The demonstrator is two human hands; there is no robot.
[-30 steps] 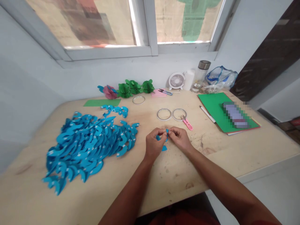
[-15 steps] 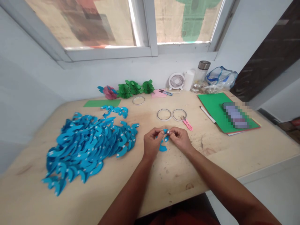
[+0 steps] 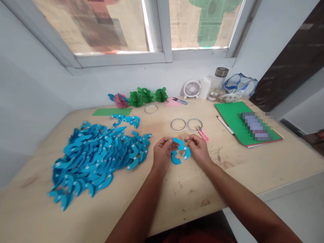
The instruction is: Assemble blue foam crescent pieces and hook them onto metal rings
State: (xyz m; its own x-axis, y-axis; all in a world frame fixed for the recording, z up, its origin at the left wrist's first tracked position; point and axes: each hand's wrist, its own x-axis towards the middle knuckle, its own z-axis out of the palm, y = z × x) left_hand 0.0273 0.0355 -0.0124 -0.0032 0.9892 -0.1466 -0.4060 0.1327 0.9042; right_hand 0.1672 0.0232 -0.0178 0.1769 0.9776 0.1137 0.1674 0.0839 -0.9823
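Blue, papery arcs gather near the centre of the head view, between the two hands. The left hand (image 3: 162, 150) pinches the upper arc (image 3: 178, 143) by its left end between thumb and fingers, a grip that seems meant to leave most of its face uncovered. The right hand (image 3: 198, 148) is just beside it, thumb and fingertips drawn together; whether anything thin is caught between them, I cannot tell. Close under the hands are a white-patched arc (image 3: 186, 153) and a lower arc (image 3: 175, 158); whether these are joined to the upper one is unclear.

Across the left of the frame spreads a blue pile (image 3: 101, 152) of similar arcs, probably put there for easy reach. Right of centre, beyond the hands, pink snips (image 3: 204, 135) lie with their blades across a thin ring (image 3: 194, 131), presumably handy there. At far right lies a green folder (image 3: 227, 118), perhaps set aside from the handwork.
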